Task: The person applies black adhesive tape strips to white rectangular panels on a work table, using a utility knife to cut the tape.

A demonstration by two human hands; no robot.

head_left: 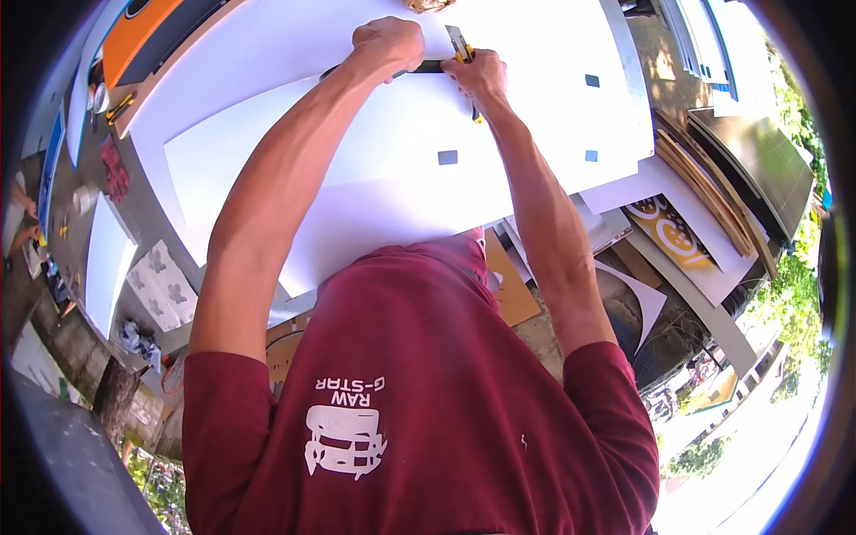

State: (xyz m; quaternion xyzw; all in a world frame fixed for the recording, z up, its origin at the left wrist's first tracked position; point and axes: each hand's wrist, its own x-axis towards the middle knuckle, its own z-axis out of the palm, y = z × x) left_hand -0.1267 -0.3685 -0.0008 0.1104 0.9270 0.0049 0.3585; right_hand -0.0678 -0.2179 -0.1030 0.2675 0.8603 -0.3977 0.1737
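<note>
Large white sheets (pixel 357 134) lie stacked on the work surface in front of me. My left hand (pixel 390 46) is closed around a narrow dark strip (pixel 428 67) near the far side of the top sheet. A yellow and black utility knife (pixel 463 53) is in my right hand (pixel 479 75), its blade end pointing away from me. The fingers of that hand also touch the right end of the dark strip. Small dark rectangles (pixel 448 158) show on the white sheet nearer to me and to the right.
An orange panel (pixel 143 40) stands at the upper left, near a red patterned glove (pixel 114 169). Stacked boards (pixel 704 187) lean at the right. Another person's hand (pixel 27 203) shows at the far left. A brown object (pixel 428 4) sits at the top edge.
</note>
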